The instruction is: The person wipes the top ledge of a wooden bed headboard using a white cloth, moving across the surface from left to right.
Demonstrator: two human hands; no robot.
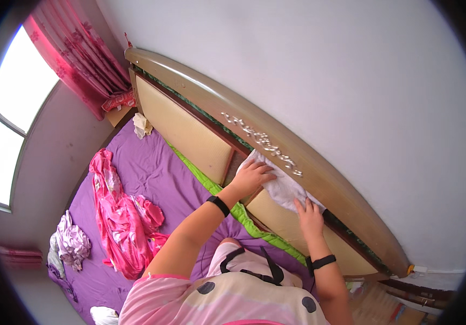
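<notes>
A white cloth (pixel 283 189) lies along the headboard (pixel 187 81), draped over the ledge below its curved wooden top rail. My left hand (pixel 252 176) rests on the cloth's left part, fingers stretched out over it. On the cloth's lower right edge, the fingertips of my right hand (pixel 311 218) touch it with the fingers apart. Beneath my palms, how the cloth is tucked or folded is hidden. Black bands circle both my wrists. Silver raised ornament (pixel 265 142) decorates the rail just above the cloth.
A purple-sheeted bed (pixel 152 162) with a green edge runs along the headboard. On it lie a crumpled pink fabric (pixel 122 216), a pale purple bundle (pixel 72 241) and a cream cloth (pixel 142 125). Pink curtains (pixel 81 54) hang beside the window (pixel 22 81).
</notes>
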